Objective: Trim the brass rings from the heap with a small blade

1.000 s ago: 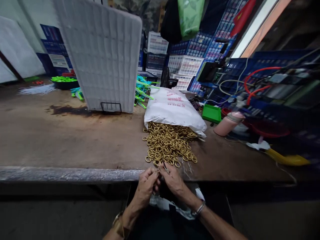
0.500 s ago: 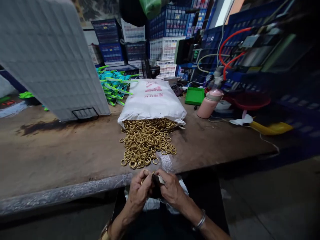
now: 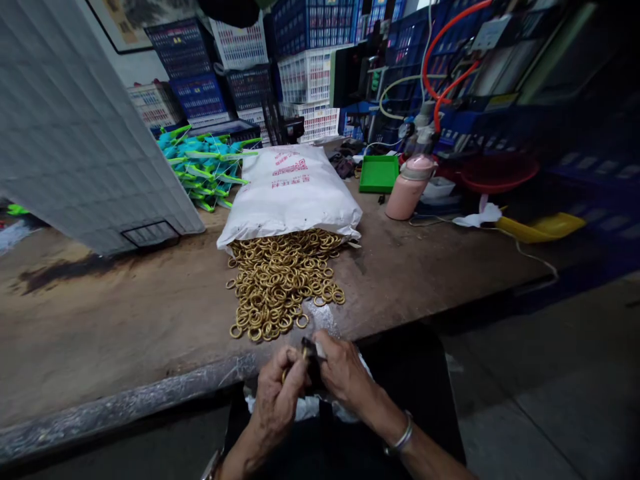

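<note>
left grip: pinched | right grip: curled, just beside | forearms angled inward

gold rings spill from 1 white bag. in front of the bag, the left hand holds 1 ring and the right hand grips a dark thing. 1 pink bottle stands right of the bag.

Dim room. Brown table, dark stain at left. Grey floor. White wall, framed picture. Stacked crates.
</note>
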`<state>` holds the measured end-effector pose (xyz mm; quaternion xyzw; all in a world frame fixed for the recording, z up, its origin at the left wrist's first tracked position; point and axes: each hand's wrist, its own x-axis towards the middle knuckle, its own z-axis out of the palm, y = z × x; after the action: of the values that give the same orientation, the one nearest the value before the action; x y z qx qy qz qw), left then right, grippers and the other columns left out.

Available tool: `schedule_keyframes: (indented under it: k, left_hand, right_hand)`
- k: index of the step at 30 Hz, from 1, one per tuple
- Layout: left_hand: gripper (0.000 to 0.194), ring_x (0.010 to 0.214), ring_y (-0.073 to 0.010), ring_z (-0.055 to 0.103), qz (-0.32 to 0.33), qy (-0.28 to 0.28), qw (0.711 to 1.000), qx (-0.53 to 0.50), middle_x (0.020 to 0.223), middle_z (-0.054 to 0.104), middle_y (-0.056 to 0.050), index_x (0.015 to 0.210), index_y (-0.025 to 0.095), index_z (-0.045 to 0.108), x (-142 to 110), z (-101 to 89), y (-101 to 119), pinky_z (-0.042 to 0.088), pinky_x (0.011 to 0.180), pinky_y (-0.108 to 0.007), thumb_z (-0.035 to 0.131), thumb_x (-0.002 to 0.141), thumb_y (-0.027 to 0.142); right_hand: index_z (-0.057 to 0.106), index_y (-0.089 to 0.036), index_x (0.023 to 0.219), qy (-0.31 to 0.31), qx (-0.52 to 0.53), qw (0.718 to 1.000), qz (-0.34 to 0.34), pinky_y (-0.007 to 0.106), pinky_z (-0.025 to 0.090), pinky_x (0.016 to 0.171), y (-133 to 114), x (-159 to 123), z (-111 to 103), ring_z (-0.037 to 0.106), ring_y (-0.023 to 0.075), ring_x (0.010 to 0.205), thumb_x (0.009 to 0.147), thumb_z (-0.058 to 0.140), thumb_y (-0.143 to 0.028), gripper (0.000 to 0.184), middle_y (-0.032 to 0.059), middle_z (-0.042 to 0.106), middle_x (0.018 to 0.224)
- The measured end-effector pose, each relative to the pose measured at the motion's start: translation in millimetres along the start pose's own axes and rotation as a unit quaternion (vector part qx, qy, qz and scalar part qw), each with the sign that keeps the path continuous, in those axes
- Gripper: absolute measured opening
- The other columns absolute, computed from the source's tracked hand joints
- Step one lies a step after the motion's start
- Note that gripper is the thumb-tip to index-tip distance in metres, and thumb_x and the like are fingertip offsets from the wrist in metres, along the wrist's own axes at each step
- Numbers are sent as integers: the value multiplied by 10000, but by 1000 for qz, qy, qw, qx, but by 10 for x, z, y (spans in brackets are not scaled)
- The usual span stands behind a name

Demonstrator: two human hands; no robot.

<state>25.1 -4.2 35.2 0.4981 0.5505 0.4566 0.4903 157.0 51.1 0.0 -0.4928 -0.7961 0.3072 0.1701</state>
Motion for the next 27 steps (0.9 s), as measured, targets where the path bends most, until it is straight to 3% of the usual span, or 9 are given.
schedule_keyframes:
  k: [3,6,10,15,19,22,27]
  left_hand:
    - [324,487,-82,409,10,-73,997,-3,531,461,22,617,165,487,-75,17,68,340,496,-207,477,802,430]
    - [288,419,-69,401,-133,-112,980,-102,551,511,19,679,176,469,-47,22,-42,301,393,-184,494,781,444]
    - [271,354,-55,389,-283,-82,930,-217,510,532,22,640,174,445,15,-7,-401,232,307,-149,582,709,397]
    - [141,398,-80,489,-401,-3,870,-286,557,585,-27,672,120,529,24,-21,-720,333,332,-162,597,714,236]
    - [61,573,-152,619,-418,82,841,-333,643,616,-59,712,116,532,92,-18,-820,501,537,-271,525,771,129]
    - [81,641,-178,634,-406,98,841,-344,701,634,-69,727,122,545,122,-36,-890,516,623,-322,506,758,57]
    - [139,629,-160,620,-402,116,845,-333,685,627,-53,699,126,552,96,-83,-1005,521,648,-311,483,755,18]
  right_hand:
    - [488,-185,811,20,-38,999,25,225,249,521,78,52,17,500,136,555,693,383,-60,201,3,562,613]
    - [494,-193,790,42,-45,997,51,225,254,527,98,86,16,500,132,552,720,384,-66,181,-4,557,602]
    - [503,-199,836,72,-58,993,69,234,294,574,28,126,19,544,149,639,764,409,-113,147,14,602,707]
    - [470,-188,1033,69,-103,991,57,262,347,686,-119,260,29,545,191,882,785,451,-162,250,75,592,995]
    - [451,-205,1069,44,-155,984,71,287,349,691,-197,362,54,542,196,863,831,429,-231,241,77,557,1043]
    - [449,-213,1056,37,-174,982,70,290,340,674,-200,401,75,542,192,828,844,414,-260,220,70,551,1020]
    - [471,-204,972,48,-150,986,57,261,313,625,-128,418,54,544,176,779,820,423,-215,160,61,580,943]
